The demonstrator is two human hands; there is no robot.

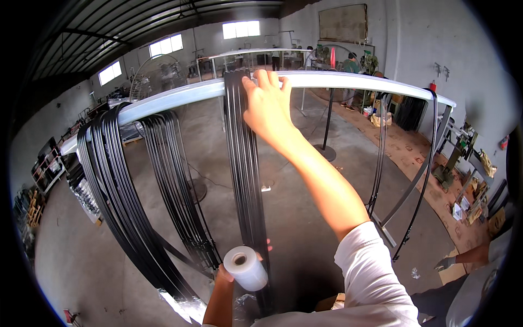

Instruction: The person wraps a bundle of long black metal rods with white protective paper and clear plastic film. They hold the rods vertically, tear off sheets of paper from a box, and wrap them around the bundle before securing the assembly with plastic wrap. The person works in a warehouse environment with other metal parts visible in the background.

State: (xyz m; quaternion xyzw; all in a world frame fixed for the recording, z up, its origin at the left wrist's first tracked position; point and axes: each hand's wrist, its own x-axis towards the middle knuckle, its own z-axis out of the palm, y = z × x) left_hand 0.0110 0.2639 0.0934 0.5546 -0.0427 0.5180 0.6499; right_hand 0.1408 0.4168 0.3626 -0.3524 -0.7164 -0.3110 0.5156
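Left hand (225,274) grips the film roll (253,276) beside hanging black strips (242,158); right hand (268,106) reaches their top at the rail (338,81), hold unclear. Step judged: wrapping; next requires even tension.

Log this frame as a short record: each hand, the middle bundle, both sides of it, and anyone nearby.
Left hand: holds a roll of clear film, low in the picture
Right hand: raised to the white rail, at the top of the middle bundle; exact grip unclear
Middle bundle: black strips hanging from the rail; the roll is in front of its lower part
Left side: more black strips, with shiny wrapping at the bottom
Right side: a few thin strips
Nearby: another person's gloved hand, lower right
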